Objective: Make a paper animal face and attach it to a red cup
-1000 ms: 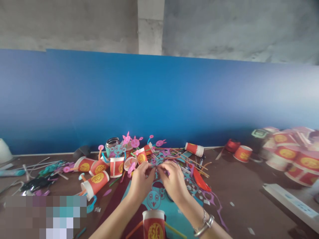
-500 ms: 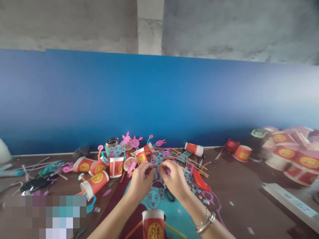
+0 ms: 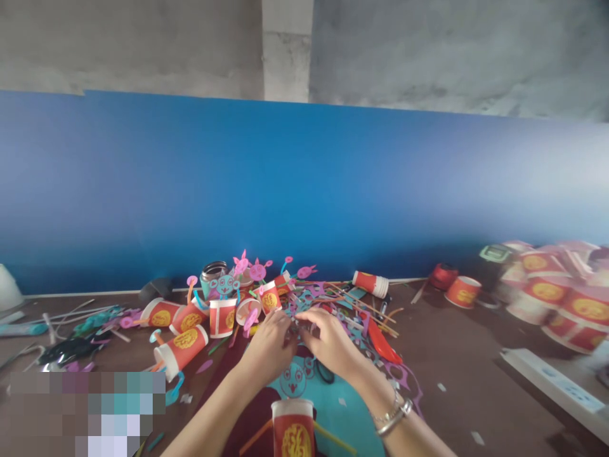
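Observation:
My left hand [image 3: 269, 343] and my right hand [image 3: 332, 341] meet almost fingertip to fingertip over the middle of the table. Fingers and thumbs on both are curled in a pinch, and whatever lies between them is too small and hidden to name. Just below is a round blue paper face [image 3: 292, 379] drawn with eyes and a beak. It rests against a blue sheet [image 3: 349, 406]. Nearest to me stands a red and white paper cup [image 3: 293, 428] with a gold emblem, an orange strip and a yellow strip sticking out at its sides.
Decorated cups, one of them lying on its side [image 3: 183, 349], crowd the left. Sticks [image 3: 366, 304], paper scraps and a red tool-like object [image 3: 383, 343] lie to the right. Farther right are a power strip [image 3: 554, 384] and piled cups [image 3: 561, 295]. A blue panel [image 3: 285, 178] stands behind.
My left hand's fingers have curled further over and its back has turned more upward. My right hand has shifted slightly left and stays pinched. The cups and scraps lie as before.

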The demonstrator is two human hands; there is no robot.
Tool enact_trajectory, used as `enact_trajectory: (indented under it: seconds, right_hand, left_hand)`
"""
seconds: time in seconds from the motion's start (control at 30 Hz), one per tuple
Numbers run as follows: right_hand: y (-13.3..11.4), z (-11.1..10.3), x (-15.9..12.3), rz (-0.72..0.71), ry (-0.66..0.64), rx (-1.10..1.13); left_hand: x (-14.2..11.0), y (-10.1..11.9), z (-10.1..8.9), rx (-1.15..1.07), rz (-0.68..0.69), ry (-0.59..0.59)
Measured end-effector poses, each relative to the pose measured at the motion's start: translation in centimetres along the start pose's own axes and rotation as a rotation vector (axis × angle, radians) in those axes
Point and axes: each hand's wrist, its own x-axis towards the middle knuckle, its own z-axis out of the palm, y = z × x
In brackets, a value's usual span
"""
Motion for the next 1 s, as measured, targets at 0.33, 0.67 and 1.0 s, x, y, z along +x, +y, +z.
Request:
enact_trajectory:
  seconds: [0.33,0.67,1.0]
  right_hand:
    - [1.0,0.1,-0.2,0.223,-0.052,-0.047]
    - [4.1,1.4,0.1,0.625,-0.344,0.274]
    - [2.9,0.7,0.4,0.685,-0.338,0.433]
  left_hand:
    - [-0.6,-1.7,0.5,-0.091,-0.278,-0.080]
    - [-0.4,-3.2,1.3,-0.439,-0.459,-0.490]
    - [-0.1,-3.1,1.3,-0.719,-0.540,-0.426]
